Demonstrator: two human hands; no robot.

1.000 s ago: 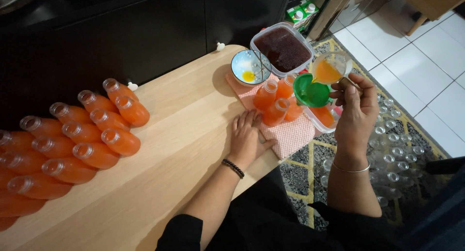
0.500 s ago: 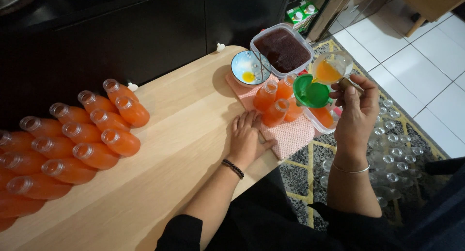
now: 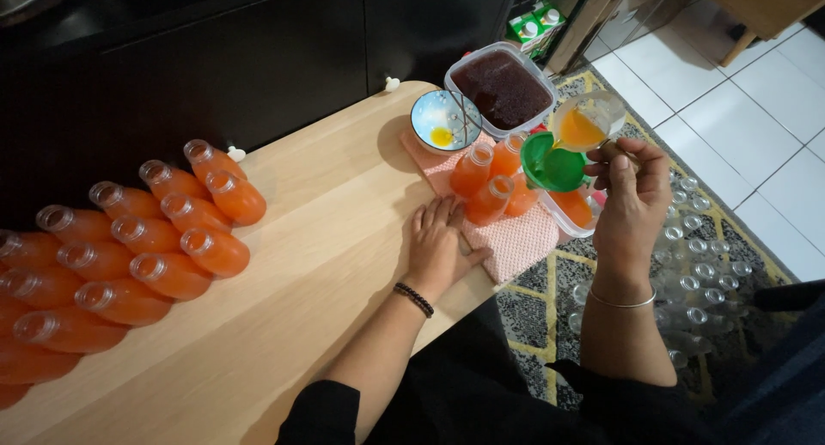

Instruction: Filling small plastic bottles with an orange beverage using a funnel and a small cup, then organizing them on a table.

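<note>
**Orange drink poured at the end of a pale wooden bench**

The bench [image 3: 284, 282] is light, straight-grained wood, set against a dark cabinet front [image 3: 258, 58]. Take the pink cloth [image 3: 516, 234] at the bench's far end as the landmark. On it stand a few small bottles [image 3: 490, 183] filled with orange liquid, with a green funnel [image 3: 554, 163] seated just beside them on the side away from the cabinet. The right hand [image 3: 632, 200] has its grip closed on the handle of a clear measuring cup [image 3: 586, 123], tipped over the funnel and holding orange liquid. The left hand [image 3: 438, 243] lies flat, fingers spread, half on the cloth's near edge and half on bare wood, clamped on nothing.

Beyond the cloth sit a blue bowl [image 3: 445, 120] with a yellow spot inside and a clear tub of dark red stuff [image 3: 503, 88]. Well away from the cloth, at the other end, filled uncapped bottles [image 3: 129, 247] lie stacked on their sides. Past the cloth the bench ends; below is a patterned rug [image 3: 550, 299] strewn with empty clear bottles [image 3: 696, 265], then white floor tiles [image 3: 739, 127].
</note>
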